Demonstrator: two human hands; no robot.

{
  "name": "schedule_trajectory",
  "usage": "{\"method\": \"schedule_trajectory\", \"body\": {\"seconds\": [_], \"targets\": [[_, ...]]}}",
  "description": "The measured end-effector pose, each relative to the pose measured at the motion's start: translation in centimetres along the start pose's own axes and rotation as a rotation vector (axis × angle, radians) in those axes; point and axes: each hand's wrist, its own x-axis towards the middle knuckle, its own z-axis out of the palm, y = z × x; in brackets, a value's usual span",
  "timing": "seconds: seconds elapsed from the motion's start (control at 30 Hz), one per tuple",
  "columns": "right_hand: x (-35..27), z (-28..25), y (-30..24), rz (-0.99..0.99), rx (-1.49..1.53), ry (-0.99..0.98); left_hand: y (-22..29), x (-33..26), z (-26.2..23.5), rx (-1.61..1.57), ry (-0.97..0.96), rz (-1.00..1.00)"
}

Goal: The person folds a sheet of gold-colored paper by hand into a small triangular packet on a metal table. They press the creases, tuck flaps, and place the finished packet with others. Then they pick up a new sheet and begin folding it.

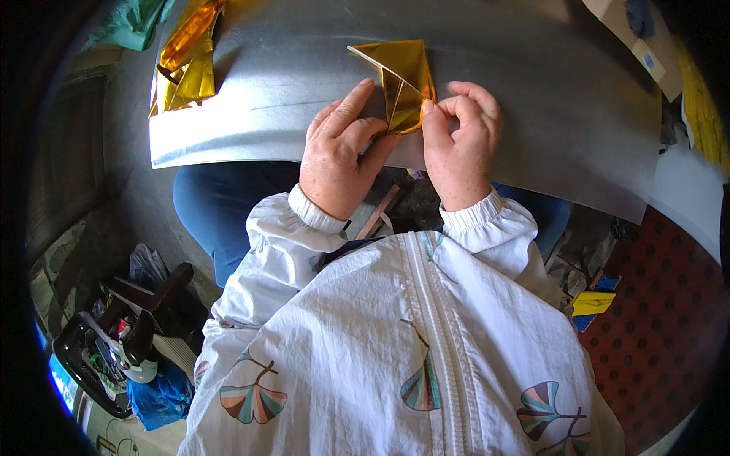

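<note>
A folded piece of gold foil paper (pixel 405 62) lies at the near middle of the shiny metal sheet, a pale edge showing along its upper left fold. My left hand (pixel 338 148) holds its lower left corner between the thumb and a bent finger, while the index finger stretches toward the paper's left side. At the right edge, my right hand (pixel 464 140) pinches the foil between thumb and index finger, its other fingers curled. More folded gold foil pieces (pixel 194 80) rest in a pile at the far left of the sheet.
The metal sheet (pixel 547 114) spans the space above my knees. A green plastic bag (pixel 129 26) is at the upper left, a cardboard piece (pixel 654 61) at the upper right. Dark-framed items and a blue bag (pixel 161 399) stand lower left. A red patterned mat (pixel 658 327) covers the right floor.
</note>
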Motion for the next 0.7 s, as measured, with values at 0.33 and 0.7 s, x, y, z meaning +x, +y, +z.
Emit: {"method": "schedule_trajectory", "body": {"seconds": [0.33, 0.7], "targets": [[0.3, -0.6, 0.6, -0.05, 0.085, -0.046, 1.4, 0.1, 0.2, 0.035, 0.008, -0.139], [0.1, -0.9, 0.7, -0.041, 0.087, -0.066, 1.9, 0.6, 0.5, 0.117, 0.015, -0.124]]}}
